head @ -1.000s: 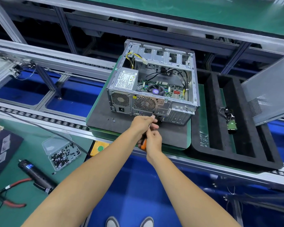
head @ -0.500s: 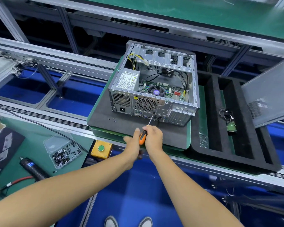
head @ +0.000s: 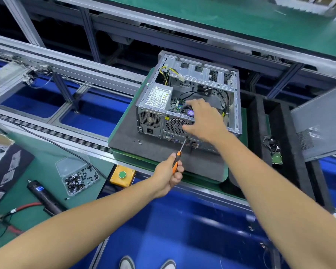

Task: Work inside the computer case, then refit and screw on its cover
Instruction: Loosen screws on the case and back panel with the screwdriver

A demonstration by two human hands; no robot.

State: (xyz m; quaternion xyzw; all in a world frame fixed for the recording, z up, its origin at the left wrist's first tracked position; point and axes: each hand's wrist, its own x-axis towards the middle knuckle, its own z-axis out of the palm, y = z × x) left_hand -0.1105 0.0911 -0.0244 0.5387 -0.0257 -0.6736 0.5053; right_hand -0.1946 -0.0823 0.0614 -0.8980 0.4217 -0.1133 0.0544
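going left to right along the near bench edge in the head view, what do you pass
red-handled pliers → black electric screwdriver → clear box of screws → yellow button box → left hand gripping the orange screwdriver

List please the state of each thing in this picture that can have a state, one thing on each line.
Computer case: open, cover off.
Cover: off, leaning at the right.
Screwdriver: held, tip at the back of the case.
Left hand: grips the screwdriver.
Right hand: fingers spread over the open case, holds nothing.
Screw box: lid open, screws inside.
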